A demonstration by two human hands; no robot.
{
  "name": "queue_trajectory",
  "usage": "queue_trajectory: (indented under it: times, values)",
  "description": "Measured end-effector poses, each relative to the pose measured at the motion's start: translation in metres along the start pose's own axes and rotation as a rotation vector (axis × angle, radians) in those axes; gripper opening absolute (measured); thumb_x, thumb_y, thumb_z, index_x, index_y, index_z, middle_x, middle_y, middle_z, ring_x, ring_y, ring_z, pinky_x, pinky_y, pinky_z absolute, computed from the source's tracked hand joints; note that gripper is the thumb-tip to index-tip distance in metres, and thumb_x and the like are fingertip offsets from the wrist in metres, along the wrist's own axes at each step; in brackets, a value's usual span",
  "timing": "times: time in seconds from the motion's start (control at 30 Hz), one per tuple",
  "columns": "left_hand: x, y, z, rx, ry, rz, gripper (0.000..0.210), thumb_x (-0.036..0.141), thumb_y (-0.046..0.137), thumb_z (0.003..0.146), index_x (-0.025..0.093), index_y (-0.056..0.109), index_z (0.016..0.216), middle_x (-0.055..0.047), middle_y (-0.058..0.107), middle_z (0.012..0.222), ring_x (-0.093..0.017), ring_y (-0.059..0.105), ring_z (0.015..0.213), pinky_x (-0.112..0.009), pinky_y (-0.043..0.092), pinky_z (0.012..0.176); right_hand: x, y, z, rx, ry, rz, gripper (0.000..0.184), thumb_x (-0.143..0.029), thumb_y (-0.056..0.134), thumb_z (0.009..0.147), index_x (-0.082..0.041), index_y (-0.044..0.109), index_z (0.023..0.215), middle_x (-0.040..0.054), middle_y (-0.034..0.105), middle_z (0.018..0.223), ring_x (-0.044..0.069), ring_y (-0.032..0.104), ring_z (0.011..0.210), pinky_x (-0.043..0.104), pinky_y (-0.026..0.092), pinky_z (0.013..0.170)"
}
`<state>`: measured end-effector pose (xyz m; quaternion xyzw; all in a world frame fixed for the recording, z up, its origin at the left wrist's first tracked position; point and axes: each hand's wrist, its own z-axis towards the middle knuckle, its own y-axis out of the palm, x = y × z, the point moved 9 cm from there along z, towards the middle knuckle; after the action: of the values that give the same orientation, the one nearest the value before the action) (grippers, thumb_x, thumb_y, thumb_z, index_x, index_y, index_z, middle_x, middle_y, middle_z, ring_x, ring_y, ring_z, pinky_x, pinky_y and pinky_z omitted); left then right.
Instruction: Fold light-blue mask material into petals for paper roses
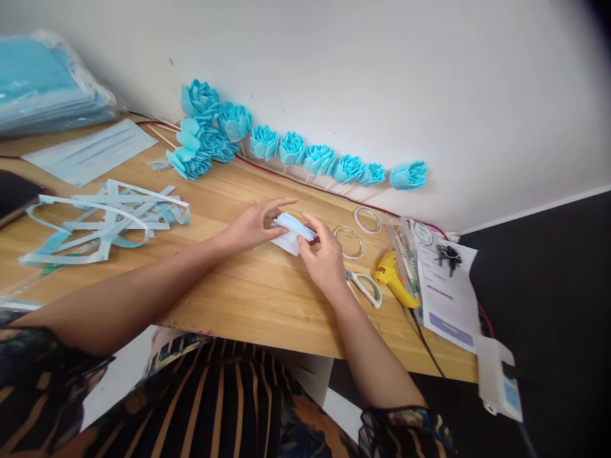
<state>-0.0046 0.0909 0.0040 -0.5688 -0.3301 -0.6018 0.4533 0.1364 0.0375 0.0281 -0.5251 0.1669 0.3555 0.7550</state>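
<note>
Between my hands, over the middle of the table, is a small layered stack of blue and white face mask fabric (pixel 292 230). My left hand (pixel 251 224) holds its left end, with the thumb along the near side and the index finger stretched out above it. At the right end, my right hand (pixel 323 253) pinches the stack between thumb and fingers. The fingers behind the stack are partly hidden. White-handled scissors (pixel 370 289) lie just right of my right wrist, their blades partly covered by it.
Several blue fabric flowers (pixel 319 159) on sticks line the wall. Cut strips (pixel 112 219), a flat mask sheet (pixel 90 151) and a bagged mask pack (pixel 45 86) are at left. Tape rolls (pixel 366 220), a yellow glue gun (pixel 395 278), a paper sheet (pixel 446 305) and keys (pixel 449 256) are right.
</note>
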Motion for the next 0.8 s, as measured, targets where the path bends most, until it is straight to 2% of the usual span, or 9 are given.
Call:
queue_trajectory:
  times: [0.2, 0.43, 0.5, 0.6, 0.67, 0.8]
  values:
    - [-0.010, 0.009, 0.001, -0.089, -0.006, 0.020, 0.078, 0.015, 0.077, 0.064, 0.019, 0.055, 0.138, -0.005, 0.073, 0.097, -0.015, 0.059, 0.073, -0.024, 0.043, 0.072, 0.005, 0.012, -0.001, -0.095, 0.012, -0.023, 0.053, -0.016, 0.056, 0.082, -0.028, 0.053, 0.134, 0.0071, 0.069, 0.115, 0.025, 0.063, 0.107, 0.047, 0.052, 0.094]
    - [-0.013, 0.007, 0.003, -0.093, 0.044, 0.133, 0.077, 0.020, 0.078, 0.065, 0.022, 0.055, 0.139, -0.007, 0.073, 0.108, -0.017, 0.063, 0.081, -0.024, 0.044, 0.073, 0.005, 0.007, -0.001, -0.068, 0.039, -0.003, 0.053, -0.017, 0.056, 0.081, -0.027, 0.054, 0.133, 0.0065, 0.070, 0.110, 0.024, 0.064, 0.101, 0.045, 0.052, 0.092]
    - [-0.011, 0.005, 0.004, -0.081, 0.058, 0.180, 0.067, 0.023, 0.077, 0.067, 0.022, 0.061, 0.133, -0.007, 0.074, 0.106, -0.017, 0.063, 0.079, -0.025, 0.045, 0.071, 0.004, 0.006, -0.001, -0.064, 0.047, 0.006, 0.053, -0.017, 0.055, 0.081, -0.027, 0.054, 0.133, 0.0059, 0.070, 0.109, 0.023, 0.065, 0.098, 0.044, 0.053, 0.090]
    - [-0.003, 0.006, 0.003, -0.081, 0.133, 0.224, 0.030, 0.025, 0.073, 0.074, 0.020, 0.075, 0.104, -0.005, 0.074, 0.093, -0.018, 0.064, 0.078, -0.027, 0.046, 0.072, 0.005, 0.005, -0.001, -0.048, 0.062, 0.031, 0.052, -0.015, 0.053, 0.081, -0.027, 0.055, 0.132, 0.0049, 0.071, 0.107, 0.021, 0.065, 0.092, 0.039, 0.054, 0.084]
    - [0.002, 0.007, 0.002, -0.084, 0.180, 0.219, 0.015, 0.027, 0.069, 0.078, 0.019, 0.077, 0.088, -0.005, 0.073, 0.084, -0.018, 0.064, 0.079, -0.028, 0.046, 0.074, 0.006, 0.004, -0.002, -0.028, 0.080, 0.057, 0.051, -0.015, 0.052, 0.082, -0.027, 0.055, 0.132, 0.0047, 0.070, 0.107, 0.018, 0.064, 0.084, 0.035, 0.055, 0.076]
    - [0.003, 0.002, 0.003, -0.022, 0.183, 0.178, 0.018, 0.034, 0.069, 0.080, 0.018, 0.077, 0.084, -0.006, 0.073, 0.085, -0.020, 0.066, 0.082, -0.029, 0.049, 0.077, 0.016, 0.002, -0.003, 0.000, 0.172, 0.117, 0.053, -0.021, 0.056, 0.083, -0.028, 0.052, 0.136, 0.0047, 0.069, 0.111, 0.011, 0.055, 0.060, 0.030, 0.051, 0.061]
